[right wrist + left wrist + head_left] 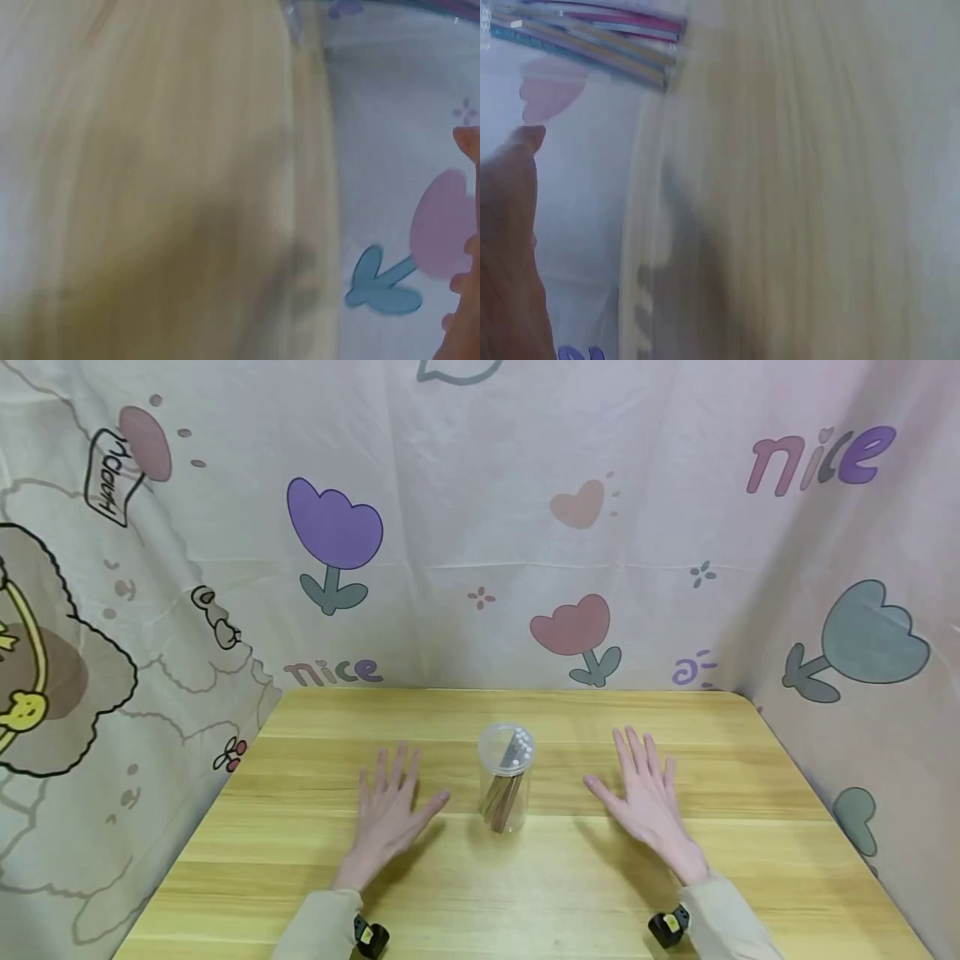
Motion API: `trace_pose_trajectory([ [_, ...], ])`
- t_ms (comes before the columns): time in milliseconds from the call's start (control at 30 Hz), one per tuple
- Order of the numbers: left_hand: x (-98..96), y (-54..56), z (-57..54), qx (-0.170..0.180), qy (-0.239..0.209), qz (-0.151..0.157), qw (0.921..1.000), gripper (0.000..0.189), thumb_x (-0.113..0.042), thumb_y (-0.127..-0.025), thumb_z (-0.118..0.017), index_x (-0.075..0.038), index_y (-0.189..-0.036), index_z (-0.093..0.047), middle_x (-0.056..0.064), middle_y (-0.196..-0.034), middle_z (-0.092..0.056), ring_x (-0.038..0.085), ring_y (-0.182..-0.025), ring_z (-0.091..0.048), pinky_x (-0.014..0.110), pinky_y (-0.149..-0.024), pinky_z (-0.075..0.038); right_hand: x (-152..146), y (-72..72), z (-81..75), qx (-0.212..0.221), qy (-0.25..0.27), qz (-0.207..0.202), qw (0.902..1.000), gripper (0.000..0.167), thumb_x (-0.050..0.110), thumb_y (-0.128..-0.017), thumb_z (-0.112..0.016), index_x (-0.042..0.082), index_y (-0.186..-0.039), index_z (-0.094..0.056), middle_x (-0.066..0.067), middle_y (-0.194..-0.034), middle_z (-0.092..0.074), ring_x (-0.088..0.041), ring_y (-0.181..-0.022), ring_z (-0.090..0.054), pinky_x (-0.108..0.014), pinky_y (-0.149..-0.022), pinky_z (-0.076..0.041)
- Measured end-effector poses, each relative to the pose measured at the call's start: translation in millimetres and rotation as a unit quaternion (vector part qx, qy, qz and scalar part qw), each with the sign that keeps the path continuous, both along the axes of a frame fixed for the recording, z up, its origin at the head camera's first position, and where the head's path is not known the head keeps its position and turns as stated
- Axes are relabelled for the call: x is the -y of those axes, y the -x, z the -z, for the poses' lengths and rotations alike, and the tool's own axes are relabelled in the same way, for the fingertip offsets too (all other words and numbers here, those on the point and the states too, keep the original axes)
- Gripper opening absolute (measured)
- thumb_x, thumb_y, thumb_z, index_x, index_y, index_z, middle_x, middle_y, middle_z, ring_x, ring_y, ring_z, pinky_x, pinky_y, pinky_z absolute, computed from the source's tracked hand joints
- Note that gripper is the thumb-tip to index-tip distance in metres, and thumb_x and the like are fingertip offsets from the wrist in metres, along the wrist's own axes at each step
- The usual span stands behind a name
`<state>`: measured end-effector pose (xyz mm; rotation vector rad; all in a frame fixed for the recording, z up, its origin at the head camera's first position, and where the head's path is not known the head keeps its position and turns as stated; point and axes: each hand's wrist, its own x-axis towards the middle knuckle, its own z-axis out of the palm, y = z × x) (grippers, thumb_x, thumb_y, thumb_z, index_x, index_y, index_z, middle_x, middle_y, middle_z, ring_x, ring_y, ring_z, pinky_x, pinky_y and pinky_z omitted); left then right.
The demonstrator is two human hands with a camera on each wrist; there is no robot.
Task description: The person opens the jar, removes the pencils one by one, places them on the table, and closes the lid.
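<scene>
A clear plastic jar point(491, 810) stands upright near the middle of the table, with a round translucent lid or rim at its top. Inside lean several thin sticks point(507, 797), brownish and greenish below with white tips above. In the left wrist view the coloured sticks point(622, 37) show at the upper left. My left hand point(392, 818) is to the jar's left, fingers spread, holding nothing. On the other side my right hand point(647, 797) is spread the same way, its thumb toward the jar. Both hands are apart from the jar and cast shadows on the wood.
The light wooden table point(570, 893) reaches back to a pale cloth point(465, 510) printed with flowers and words, which also hangs along both sides. Black wrist cameras sit at the left cuff point(371, 937) and the right cuff point(667, 927).
</scene>
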<state>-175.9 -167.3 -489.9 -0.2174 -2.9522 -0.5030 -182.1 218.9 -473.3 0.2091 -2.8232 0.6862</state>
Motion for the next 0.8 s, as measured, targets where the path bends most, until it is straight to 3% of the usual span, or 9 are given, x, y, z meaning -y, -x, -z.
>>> trace_pose_trajectory([
  [167,-13.7,-2.7,-5.7,0.006,-0.042,0.061,0.9972,0.094,-0.066,-0.093,-0.052,-0.018,-0.162,-0.01,0.007,-0.17,-0.003,0.038,-0.158,0.003,0.069,-0.126,-0.001,14,-1.8,-17.5,-0.013,0.043,-0.047,0.9979,0.096,0.055,-0.091,-0.063,0.014,-0.162,-0.012,-0.017,-0.169,-0.013,-0.043,-0.156,-0.009,-0.074,-0.122,-0.001],
  [300,-23.4,-2.1,-7.8,0.025,-0.113,0.112,0.9869,0.101,-0.064,-0.088,-0.062,-0.018,-0.162,-0.012,0.007,-0.17,-0.009,0.039,-0.158,-0.001,0.067,-0.127,-0.002,22,-3.1,-30.4,-0.036,0.089,-0.087,0.9916,0.096,0.045,-0.086,-0.073,0.008,-0.16,-0.023,-0.019,-0.166,-0.024,-0.042,-0.153,-0.021,-0.072,-0.122,-0.015],
  [400,-29.8,-1.6,-8.7,0.065,-0.195,0.131,0.9699,0.103,-0.059,-0.083,-0.071,-0.023,-0.162,-0.016,0.012,-0.171,-0.007,0.043,-0.157,-0.002,0.071,-0.124,-0.003,27,-2.7,-40.7,-0.036,0.131,-0.118,0.9836,0.094,0.038,-0.083,-0.078,0.009,-0.158,-0.028,-0.019,-0.163,-0.029,-0.041,-0.15,-0.028,-0.071,-0.12,-0.025],
  [533,-39.7,-1.0,-10.3,0.121,-0.295,0.127,0.9394,0.101,-0.05,-0.079,-0.082,-0.034,-0.16,-0.023,0.014,-0.171,-0.004,0.044,-0.157,-0.005,0.077,-0.118,-0.011,35,-0.8,-55.1,-0.016,0.185,-0.16,0.9694,0.09,0.032,-0.083,-0.08,0.015,-0.156,-0.032,-0.016,-0.161,-0.035,-0.038,-0.149,-0.032,-0.07,-0.118,-0.029],
  [633,-48.3,1.2,-12.4,0.135,-0.342,0.128,0.9212,0.1,-0.045,-0.075,-0.086,-0.036,-0.157,-0.029,0.01,-0.171,-0.011,0.04,-0.157,-0.011,0.076,-0.118,-0.017,42,1.4,-65.3,0.0,0.213,-0.187,0.9589,0.086,0.032,-0.082,-0.082,0.02,-0.154,-0.035,-0.011,-0.158,-0.041,-0.035,-0.147,-0.037,-0.069,-0.119,-0.03],
  [800,-59.1,9.1,-14.2,0.142,-0.389,0.148,0.8982,0.099,-0.039,-0.072,-0.091,-0.029,-0.154,-0.038,0.004,-0.165,-0.033,0.036,-0.155,-0.023,0.075,-0.12,-0.017,56,8.4,-75.9,0.02,0.258,-0.238,0.9361,0.08,0.024,-0.081,-0.084,0.019,-0.149,-0.042,-0.006,-0.15,-0.051,-0.029,-0.142,-0.043,-0.061,-0.122,-0.03],
])
